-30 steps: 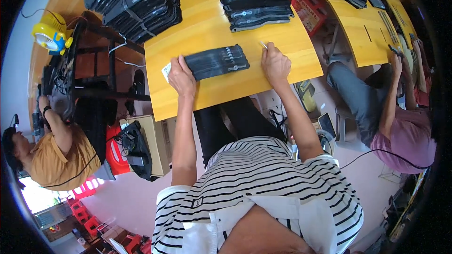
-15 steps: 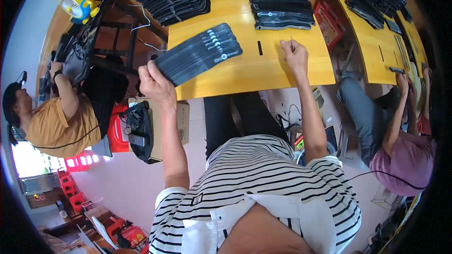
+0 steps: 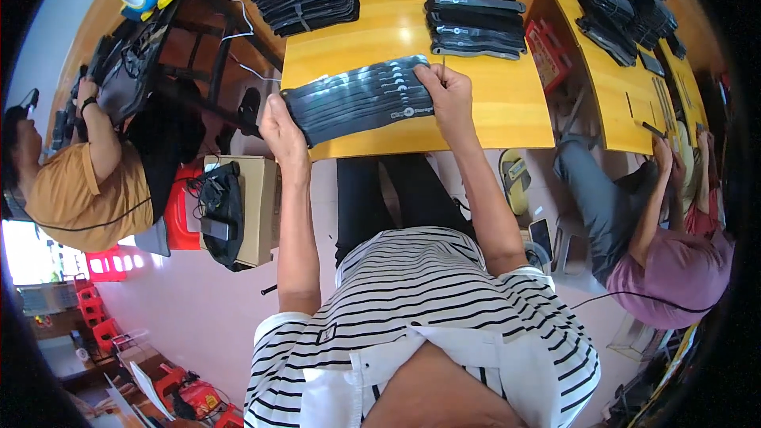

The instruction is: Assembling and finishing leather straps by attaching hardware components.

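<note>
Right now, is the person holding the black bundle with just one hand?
No, the left hand and right hand each grip an end of the black bundle.

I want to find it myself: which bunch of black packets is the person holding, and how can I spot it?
Look at the yellow table in the middle, just ahead of the striped shirt. At its near edge lies a fanned row of black packets, gripped by the left hand and the right hand. The other black piles sit farther back with no hand on them.
</note>
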`<move>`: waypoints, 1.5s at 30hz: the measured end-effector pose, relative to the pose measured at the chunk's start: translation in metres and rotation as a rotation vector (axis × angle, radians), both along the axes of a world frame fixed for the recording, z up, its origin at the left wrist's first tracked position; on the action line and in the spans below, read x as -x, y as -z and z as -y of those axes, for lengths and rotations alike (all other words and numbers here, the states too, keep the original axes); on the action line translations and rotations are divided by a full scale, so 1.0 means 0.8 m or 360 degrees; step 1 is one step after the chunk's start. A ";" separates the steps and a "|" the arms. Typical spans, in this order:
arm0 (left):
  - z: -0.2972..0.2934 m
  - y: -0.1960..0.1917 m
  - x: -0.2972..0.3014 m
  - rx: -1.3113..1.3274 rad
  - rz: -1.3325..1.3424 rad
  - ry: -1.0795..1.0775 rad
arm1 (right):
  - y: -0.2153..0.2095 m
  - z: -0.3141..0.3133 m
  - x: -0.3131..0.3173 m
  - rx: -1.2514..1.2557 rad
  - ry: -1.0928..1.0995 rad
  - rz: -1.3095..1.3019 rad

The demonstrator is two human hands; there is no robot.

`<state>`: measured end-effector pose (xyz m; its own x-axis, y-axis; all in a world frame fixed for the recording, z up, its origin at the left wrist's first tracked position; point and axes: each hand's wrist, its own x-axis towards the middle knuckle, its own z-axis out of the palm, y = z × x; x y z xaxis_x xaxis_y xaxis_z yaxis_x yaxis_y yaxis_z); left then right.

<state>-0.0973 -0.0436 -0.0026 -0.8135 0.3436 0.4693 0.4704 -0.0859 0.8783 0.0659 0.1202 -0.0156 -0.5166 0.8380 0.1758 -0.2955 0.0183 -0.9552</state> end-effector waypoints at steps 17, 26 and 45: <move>-0.011 -0.006 -0.024 -0.0474 0.1313 0.0836 | 0.004 0.006 -0.004 0.0181 0.0358 -0.0236; 0.019 -0.013 -0.027 0.0565 0.1118 0.0693 | -0.053 0.014 -0.046 -0.1451 0.0930 0.0310; 0.006 -0.011 -0.061 0.0371 0.1235 0.1467 | -0.063 -0.038 -0.047 -0.0061 -0.0070 0.0436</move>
<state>-0.0483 -0.0481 0.0059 -0.2582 0.9490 -0.1808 -0.3379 0.0866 0.9372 0.1038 0.1508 0.0347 -0.5850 0.8091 0.0560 -0.0278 0.0490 -0.9984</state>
